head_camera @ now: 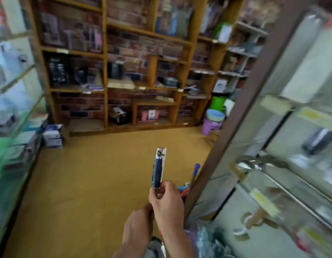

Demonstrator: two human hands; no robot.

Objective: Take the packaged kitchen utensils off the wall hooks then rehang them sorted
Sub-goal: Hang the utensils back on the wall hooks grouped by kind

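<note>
Packaged utensil [158, 169]: dark blue handle on a white card; upright in mid-air over the tan floor [87, 183]; hang-hole end uppermost, above both hands
Right hand [168, 199]: thumb and fingers pinch the package's lower end; the package rises straight out of the grip
Left hand [139, 225]: below and left of the right hand, touching it; fingers curled; what they hold cannot be told
Surroundings: wooden shelving [105, 71] against brick ahead; glass cabinet [273, 146] at right; stacked plastic tubs [214, 116] beside its frame
</note>
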